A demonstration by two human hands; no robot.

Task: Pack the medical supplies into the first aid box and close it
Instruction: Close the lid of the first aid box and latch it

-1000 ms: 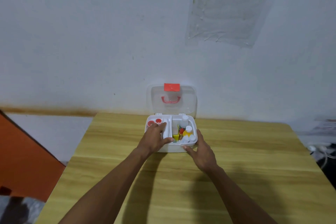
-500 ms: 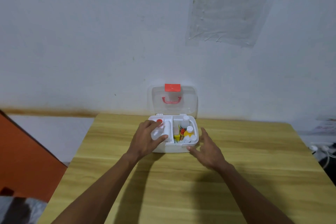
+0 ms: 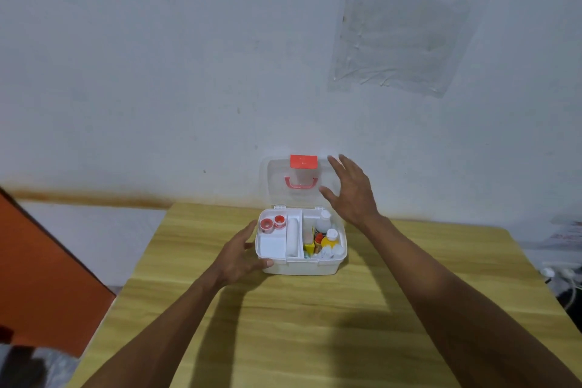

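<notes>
The white first aid box (image 3: pixel 301 264) sits on the wooden table (image 3: pixel 283 324) near the wall, its clear lid (image 3: pixel 277 179) upright and supplies filling the compartments. The left hand (image 3: pixel 239 257) rests spread against the box's left front corner. The right hand (image 3: pixel 352 192), fingers apart, hovers empty by the lid's right edge.

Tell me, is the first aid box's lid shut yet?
Open. The clear lid stands upright against the wall behind the first aid box, supplies exposed.
</notes>
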